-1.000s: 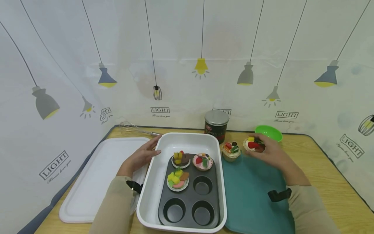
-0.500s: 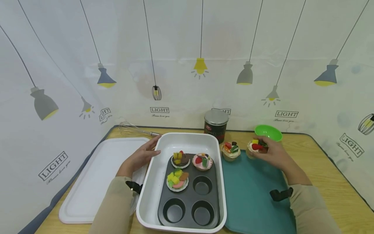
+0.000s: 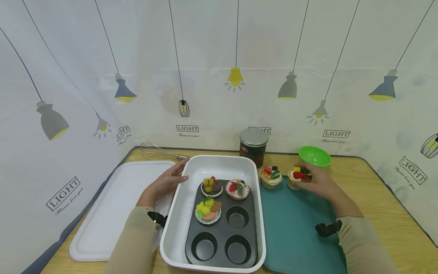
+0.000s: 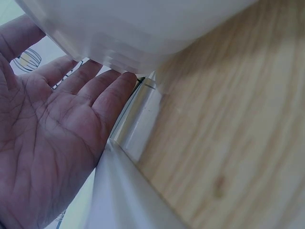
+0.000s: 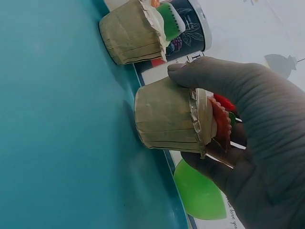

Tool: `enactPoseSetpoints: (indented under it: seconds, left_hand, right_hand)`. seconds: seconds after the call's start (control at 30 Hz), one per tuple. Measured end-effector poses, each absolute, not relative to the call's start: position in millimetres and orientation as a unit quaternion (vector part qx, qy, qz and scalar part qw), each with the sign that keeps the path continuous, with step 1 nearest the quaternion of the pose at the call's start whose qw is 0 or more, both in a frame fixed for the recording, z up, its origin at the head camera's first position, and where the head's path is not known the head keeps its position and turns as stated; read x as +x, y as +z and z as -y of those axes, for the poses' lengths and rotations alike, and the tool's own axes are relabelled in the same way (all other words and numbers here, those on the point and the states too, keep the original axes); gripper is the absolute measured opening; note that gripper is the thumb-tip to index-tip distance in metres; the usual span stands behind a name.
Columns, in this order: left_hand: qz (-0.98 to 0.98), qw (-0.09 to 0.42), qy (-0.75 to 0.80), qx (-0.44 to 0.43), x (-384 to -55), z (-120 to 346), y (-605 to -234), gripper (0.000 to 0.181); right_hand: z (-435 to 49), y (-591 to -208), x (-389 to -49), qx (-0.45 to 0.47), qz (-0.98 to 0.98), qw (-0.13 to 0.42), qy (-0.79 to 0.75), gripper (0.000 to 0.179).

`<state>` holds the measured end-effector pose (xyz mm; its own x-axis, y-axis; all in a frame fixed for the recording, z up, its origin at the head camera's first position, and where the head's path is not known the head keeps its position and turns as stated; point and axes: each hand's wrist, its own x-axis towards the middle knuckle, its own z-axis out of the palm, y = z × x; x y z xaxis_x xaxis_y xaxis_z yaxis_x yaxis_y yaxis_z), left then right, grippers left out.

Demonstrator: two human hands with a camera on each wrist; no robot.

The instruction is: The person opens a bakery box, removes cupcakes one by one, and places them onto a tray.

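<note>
My right hand [image 3: 318, 180] pinches a fruit-topped cupcake [image 5: 167, 117] in a tan paper case, thumb on one side and fingers on the other. It is upright at the far end of the teal tray [image 3: 301, 224]; whether its base touches the tray I cannot tell. A second cupcake [image 3: 270, 177] stands to its left. With the thumb over the rim and fingers along the outer wall, my left hand [image 3: 165, 184] holds the white deep pan [image 3: 165, 228]. Inside lies a dark muffin tin [image 3: 220, 232], its far cups filled by three cupcakes [image 3: 208, 210] and three nearer cups bare.
Behind the pan stands a black espresso canister [image 3: 253, 146] with a silver lid. A green bowl [image 3: 315, 156] sits beyond my right hand. On the left lie a white tray [image 3: 113, 213] and a whisk [image 3: 155, 151], near the printed backdrop.
The cupcake in my right hand has come down a little onto or close above the teal tray. My left hand and the white pan stay where they were.
</note>
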<state>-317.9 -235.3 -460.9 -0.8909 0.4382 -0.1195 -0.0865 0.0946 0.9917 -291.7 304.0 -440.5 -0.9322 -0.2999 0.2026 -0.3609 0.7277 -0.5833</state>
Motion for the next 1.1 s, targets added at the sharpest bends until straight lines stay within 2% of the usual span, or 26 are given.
enactPoseSetpoints:
  seconds: [0.43,0.77,0.97,1.1]
  left_hand:
    - [-0.716,0.196,0.658,0.126,-316.7,235.1,-459.9,0.075]
    - [-0.713,0.2,0.659,0.13,-316.8,235.9,-460.6,0.076]
    - [-0.71,0.201,0.662,0.133,-317.1,235.8,-461.2,0.077]
    - [-0.711,0.201,0.661,0.13,-317.7,235.4,-460.6,0.076]
  right_hand:
    - [-299.1,-439.3,-288.9,0.174,0.935,0.032,0.306,0.069]
    - [-294.8,-441.7,-290.1,0.168,0.938,0.005,0.302,0.081]
    - [-294.1,-435.7,-287.2,0.173,0.933,-0.003,0.317,0.072]
    - [-291.8,-429.5,-285.5,0.182,0.931,0.011,0.316,0.067]
